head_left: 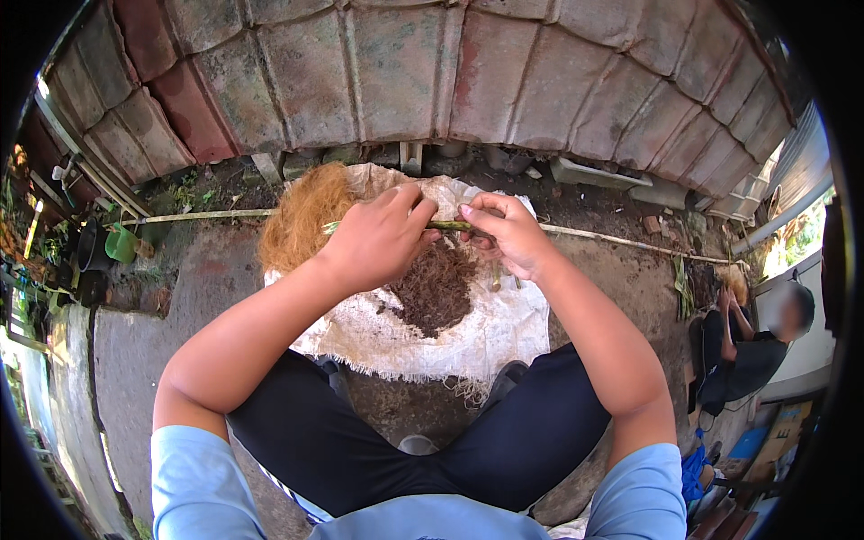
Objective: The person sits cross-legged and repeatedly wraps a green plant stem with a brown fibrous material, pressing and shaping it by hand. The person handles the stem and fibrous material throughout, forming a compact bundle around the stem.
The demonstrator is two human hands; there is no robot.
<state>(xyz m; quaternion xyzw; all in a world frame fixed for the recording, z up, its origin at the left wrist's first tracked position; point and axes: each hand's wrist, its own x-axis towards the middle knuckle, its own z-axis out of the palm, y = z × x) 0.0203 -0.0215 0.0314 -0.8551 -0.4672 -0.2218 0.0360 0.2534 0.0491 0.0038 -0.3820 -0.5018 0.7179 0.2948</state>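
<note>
My left hand (387, 236) and my right hand (507, 236) are both closed on a thin green plant stalk (447, 225), held level between them. Its short green end sticks out past my left hand. Below the hands is a pile of dark brown crumbly matter (434, 297), lying on a white woven sack (504, 337) with frayed edges. A fluffy heap of orange-brown fibre (306, 214) rests on the sack's left side, beside my left hand. Short pale-green pieces (496, 275) lie on the sack under my right hand, partly hidden by it.
A long thin pole (612, 239) runs across the ground beyond the sack. Overlapping roof tiles (405, 72) hang low ahead. A green pot (121, 243) stands at far left. Another person (747, 351) sits at far right, hands on some fibre (735, 286).
</note>
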